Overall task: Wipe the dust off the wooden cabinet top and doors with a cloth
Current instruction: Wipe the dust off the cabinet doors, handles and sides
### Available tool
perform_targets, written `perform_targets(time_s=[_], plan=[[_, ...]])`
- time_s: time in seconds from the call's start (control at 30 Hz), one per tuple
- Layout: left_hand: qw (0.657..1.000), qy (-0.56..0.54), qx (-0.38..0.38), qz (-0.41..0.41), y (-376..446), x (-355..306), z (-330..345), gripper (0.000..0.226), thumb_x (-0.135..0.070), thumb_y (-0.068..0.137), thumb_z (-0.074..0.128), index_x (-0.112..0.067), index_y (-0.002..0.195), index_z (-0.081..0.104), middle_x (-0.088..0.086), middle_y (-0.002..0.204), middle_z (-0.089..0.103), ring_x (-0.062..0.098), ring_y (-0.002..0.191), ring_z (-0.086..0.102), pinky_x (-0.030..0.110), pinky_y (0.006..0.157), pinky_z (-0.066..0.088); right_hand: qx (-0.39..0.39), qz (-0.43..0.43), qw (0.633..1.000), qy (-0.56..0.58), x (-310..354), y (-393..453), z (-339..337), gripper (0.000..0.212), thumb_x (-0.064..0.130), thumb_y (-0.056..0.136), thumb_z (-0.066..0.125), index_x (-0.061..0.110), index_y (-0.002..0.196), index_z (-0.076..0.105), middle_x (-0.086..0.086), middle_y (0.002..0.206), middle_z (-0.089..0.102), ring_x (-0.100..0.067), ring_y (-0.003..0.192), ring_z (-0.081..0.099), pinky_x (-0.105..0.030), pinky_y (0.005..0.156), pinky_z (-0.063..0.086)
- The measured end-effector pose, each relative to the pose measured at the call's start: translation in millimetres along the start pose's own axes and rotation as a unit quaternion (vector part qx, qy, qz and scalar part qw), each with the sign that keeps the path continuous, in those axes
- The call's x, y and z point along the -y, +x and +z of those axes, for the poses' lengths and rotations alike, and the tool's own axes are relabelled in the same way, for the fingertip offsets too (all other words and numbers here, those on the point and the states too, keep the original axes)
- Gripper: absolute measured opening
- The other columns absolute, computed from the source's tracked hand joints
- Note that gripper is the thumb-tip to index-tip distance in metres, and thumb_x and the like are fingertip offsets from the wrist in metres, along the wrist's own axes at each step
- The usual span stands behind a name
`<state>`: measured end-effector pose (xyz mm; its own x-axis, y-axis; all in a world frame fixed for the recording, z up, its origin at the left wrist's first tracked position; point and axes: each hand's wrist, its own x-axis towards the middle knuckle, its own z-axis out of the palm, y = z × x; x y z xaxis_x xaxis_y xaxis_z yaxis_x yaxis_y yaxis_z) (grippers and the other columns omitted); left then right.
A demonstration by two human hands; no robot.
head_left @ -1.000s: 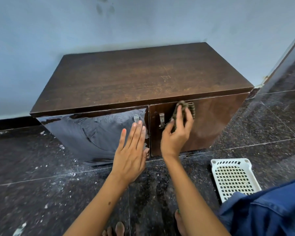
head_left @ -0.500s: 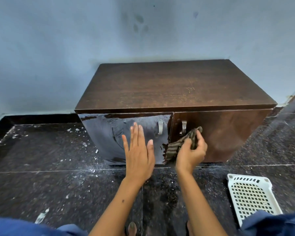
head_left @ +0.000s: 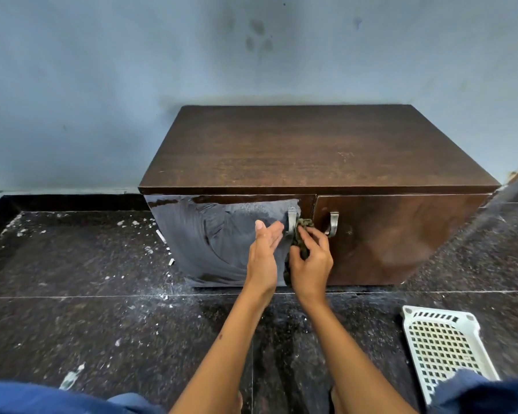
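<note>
Crouching on the floor (head_left: 102, 318), we pinch the cloth (head_left: 302, 236) in our right hand (head_left: 310, 264) between the cabinet's (head_left: 311, 150) two handles; our left hand (head_left: 265, 252), fingers straight, rests by the streaked left door (head_left: 222, 240). We read no writing anywhere.

no readable text, labels, brands, numbers or signs anywhere
</note>
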<state>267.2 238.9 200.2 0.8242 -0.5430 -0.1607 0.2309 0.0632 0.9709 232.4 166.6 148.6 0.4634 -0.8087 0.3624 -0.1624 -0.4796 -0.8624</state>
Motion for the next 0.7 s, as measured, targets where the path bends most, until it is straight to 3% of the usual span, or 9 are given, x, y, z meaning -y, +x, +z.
perform_targets(time_s=[0.07, 0.2, 0.27, 0.43, 0.6, 0.7], plan=[[1.000, -0.002, 0.005, -0.004, 2, 2, 4, 0.064, -0.043, 0.099, 0.009, -0.002, 0.139, 0.040, 0.010, 0.144, 0.043, 0.015, 0.133, 0.039, 0.023, 0.109, 0.025, -0.003, 0.013, 1.000, 0.006, 5, 1, 1, 0.038, -0.006, 0.085, 0.057, -0.002, 0.122, 0.059, -0.008, 0.119, 0.052, -0.020, 0.113, 0.053, -0.008, 0.094, 0.034], [1.000, -0.014, 0.013, -0.012, 7, 4, 10, 0.063, -0.045, 0.099, 0.011, -0.006, 0.141, 0.038, 0.007, 0.145, 0.042, 0.013, 0.134, 0.038, 0.023, 0.109, 0.026, -0.055, -0.066, 0.996, 0.025, 23, 15, 2, 0.037, -0.005, 0.084, 0.056, -0.001, 0.120, 0.062, 0.002, 0.114, 0.046, 0.002, 0.106, 0.044, 0.003, 0.093, 0.028], [1.000, -0.018, 0.013, -0.011, 8, 5, 11, 0.063, -0.044, 0.100, 0.010, -0.004, 0.140, 0.038, 0.007, 0.145, 0.042, 0.014, 0.134, 0.038, 0.018, 0.105, 0.028, -0.048, -0.051, 0.997, 0.029, 21, 14, 2, 0.036, -0.006, 0.083, 0.057, -0.001, 0.118, 0.063, 0.001, 0.113, 0.047, -0.002, 0.104, 0.047, 0.001, 0.091, 0.031], [1.000, 0.006, 0.008, 0.000, 14, 7, 11, 0.067, -0.045, 0.099, 0.009, -0.002, 0.136, 0.044, 0.009, 0.140, 0.048, 0.013, 0.129, 0.044, 0.017, 0.102, 0.029, 0.030, 0.091, 0.995, 0.030, 3, 3, -2, 0.034, -0.005, 0.085, 0.057, 0.000, 0.119, 0.062, -0.009, 0.116, 0.055, -0.020, 0.108, 0.056, -0.008, 0.089, 0.034], [1.000, 0.022, -0.006, 0.013, 14, 10, 12, 0.067, -0.050, 0.097, 0.012, -0.007, 0.137, 0.044, 0.006, 0.142, 0.047, 0.012, 0.131, 0.042, 0.029, 0.114, 0.027, -0.021, 0.057, 0.997, 0.054, 21, 19, -3, 0.035, 0.000, 0.085, 0.056, 0.006, 0.117, 0.065, 0.002, 0.111, 0.054, -0.006, 0.101, 0.053, -0.003, 0.088, 0.036], [1.000, 0.010, -0.002, 0.012, 13, 11, 11, 0.066, -0.047, 0.098, 0.011, -0.004, 0.137, 0.043, 0.008, 0.141, 0.047, 0.012, 0.130, 0.043, 0.021, 0.109, 0.030, -0.011, 0.056, 0.997, 0.052, 20, 14, -2, 0.035, -0.001, 0.085, 0.057, 0.005, 0.119, 0.063, 0.000, 0.113, 0.053, -0.009, 0.104, 0.054, -0.003, 0.089, 0.036]])
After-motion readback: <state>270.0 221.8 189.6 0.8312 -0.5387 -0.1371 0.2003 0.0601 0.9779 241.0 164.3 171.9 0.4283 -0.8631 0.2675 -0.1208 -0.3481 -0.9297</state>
